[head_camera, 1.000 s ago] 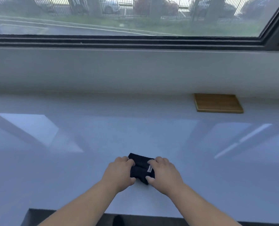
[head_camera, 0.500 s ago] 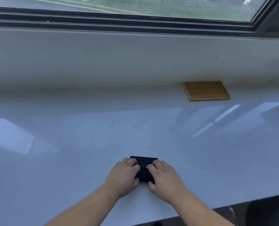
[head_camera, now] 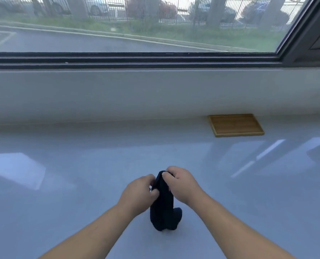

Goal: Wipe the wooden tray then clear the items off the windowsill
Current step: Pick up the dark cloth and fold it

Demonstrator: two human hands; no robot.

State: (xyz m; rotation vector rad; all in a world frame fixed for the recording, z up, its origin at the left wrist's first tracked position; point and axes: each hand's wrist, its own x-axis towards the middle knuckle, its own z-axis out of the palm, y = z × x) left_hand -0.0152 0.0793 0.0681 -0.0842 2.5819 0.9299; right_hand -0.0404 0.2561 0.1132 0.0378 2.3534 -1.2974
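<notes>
A dark navy cloth (head_camera: 163, 212) hangs lifted from the white windowsill (head_camera: 80, 174), its lower end bunched on the surface. My left hand (head_camera: 138, 193) pinches its left side and my right hand (head_camera: 181, 184) grips its top edge. The empty wooden tray (head_camera: 235, 125) lies flat at the back right of the sill, against the low wall, well beyond both hands.
A low white wall (head_camera: 118, 94) rises behind the sill, under a dark window frame (head_camera: 136, 59). Bright reflections lie on the glossy sill at left and right.
The cloth lay folded flat under both hands; now both hands have raised it so that it hangs upright. The camera tilted up, showing more of the window.
</notes>
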